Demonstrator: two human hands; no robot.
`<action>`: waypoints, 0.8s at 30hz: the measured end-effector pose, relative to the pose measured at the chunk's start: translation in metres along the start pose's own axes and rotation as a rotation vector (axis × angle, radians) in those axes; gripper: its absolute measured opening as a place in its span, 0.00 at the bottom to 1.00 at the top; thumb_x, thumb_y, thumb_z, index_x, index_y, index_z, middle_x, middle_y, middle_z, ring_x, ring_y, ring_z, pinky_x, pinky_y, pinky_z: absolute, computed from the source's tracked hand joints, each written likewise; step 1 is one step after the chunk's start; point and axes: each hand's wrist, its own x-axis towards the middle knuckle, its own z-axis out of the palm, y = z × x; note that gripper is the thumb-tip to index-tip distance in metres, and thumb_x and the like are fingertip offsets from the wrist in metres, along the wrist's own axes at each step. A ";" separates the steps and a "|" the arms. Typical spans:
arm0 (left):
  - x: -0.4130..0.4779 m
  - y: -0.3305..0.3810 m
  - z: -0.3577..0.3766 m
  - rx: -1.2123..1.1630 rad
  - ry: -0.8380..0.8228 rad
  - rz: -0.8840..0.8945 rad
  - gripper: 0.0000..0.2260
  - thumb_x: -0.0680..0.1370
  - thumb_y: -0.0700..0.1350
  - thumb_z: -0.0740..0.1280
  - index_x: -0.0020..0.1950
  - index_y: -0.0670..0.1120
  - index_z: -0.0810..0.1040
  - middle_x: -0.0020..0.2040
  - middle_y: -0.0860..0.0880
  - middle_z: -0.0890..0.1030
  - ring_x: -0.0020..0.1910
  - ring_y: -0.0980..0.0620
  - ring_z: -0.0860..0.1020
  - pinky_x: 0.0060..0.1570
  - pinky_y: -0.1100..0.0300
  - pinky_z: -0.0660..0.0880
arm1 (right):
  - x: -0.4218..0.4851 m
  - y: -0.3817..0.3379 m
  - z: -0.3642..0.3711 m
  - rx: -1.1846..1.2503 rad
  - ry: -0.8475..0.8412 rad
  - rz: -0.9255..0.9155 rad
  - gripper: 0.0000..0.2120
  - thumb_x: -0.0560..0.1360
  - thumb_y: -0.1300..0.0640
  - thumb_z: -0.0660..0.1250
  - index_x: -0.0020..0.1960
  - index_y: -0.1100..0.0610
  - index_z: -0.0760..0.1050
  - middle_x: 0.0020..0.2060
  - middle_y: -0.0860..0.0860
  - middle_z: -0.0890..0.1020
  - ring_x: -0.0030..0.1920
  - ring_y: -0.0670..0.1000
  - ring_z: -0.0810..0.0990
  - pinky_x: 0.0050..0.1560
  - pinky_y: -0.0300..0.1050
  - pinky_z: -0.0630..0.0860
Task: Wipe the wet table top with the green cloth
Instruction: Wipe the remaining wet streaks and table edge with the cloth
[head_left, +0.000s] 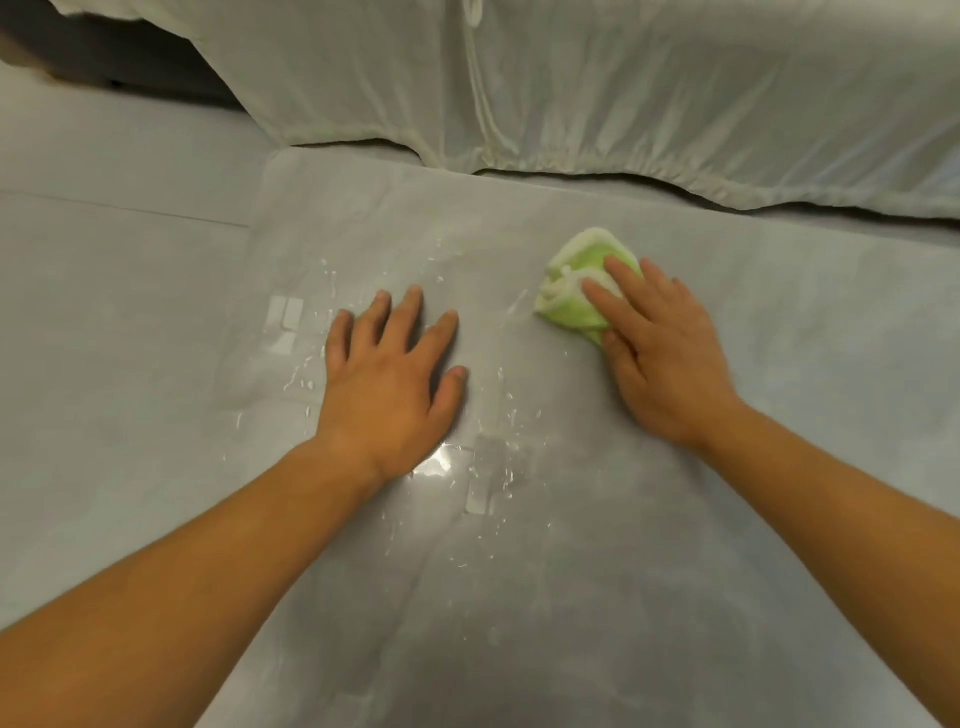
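A pale grey table top (675, 545) fills the view, with white bedding (623, 104) hanging past its far edge. The person's right hand (670, 353) presses flat, fingers spread, on a folded green cloth (576, 291) that bunches out beyond its fingertips. Well to its left, the left hand (389, 374) rests open and empty, palm down. Water droplets (498, 457) lie scattered around and behind that left hand. A short stroke would likely miss these, and the braced palm could smear them.

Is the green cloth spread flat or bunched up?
Bunched up. The green cloth sits as a folded wad with layered edges showing, pressed onto the table top under the right hand.
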 end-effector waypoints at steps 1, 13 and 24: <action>0.000 -0.001 0.001 0.002 -0.001 0.004 0.26 0.80 0.61 0.48 0.78 0.56 0.60 0.80 0.45 0.56 0.79 0.40 0.51 0.75 0.39 0.44 | 0.013 0.004 -0.003 0.005 0.013 0.043 0.24 0.80 0.51 0.53 0.76 0.50 0.67 0.78 0.54 0.65 0.77 0.63 0.61 0.75 0.64 0.59; 0.001 -0.006 0.000 0.002 -0.002 0.046 0.27 0.80 0.60 0.48 0.78 0.55 0.59 0.80 0.45 0.55 0.78 0.39 0.50 0.75 0.38 0.43 | 0.066 -0.022 0.005 -0.094 -0.020 0.010 0.25 0.82 0.45 0.49 0.78 0.47 0.61 0.79 0.52 0.61 0.79 0.62 0.56 0.76 0.63 0.55; -0.035 -0.019 -0.003 -0.059 0.006 0.216 0.26 0.80 0.58 0.51 0.74 0.46 0.64 0.79 0.39 0.55 0.79 0.40 0.49 0.77 0.43 0.43 | 0.004 -0.027 0.008 -0.089 -0.024 -0.031 0.23 0.82 0.48 0.53 0.77 0.48 0.64 0.78 0.53 0.64 0.78 0.63 0.61 0.74 0.65 0.60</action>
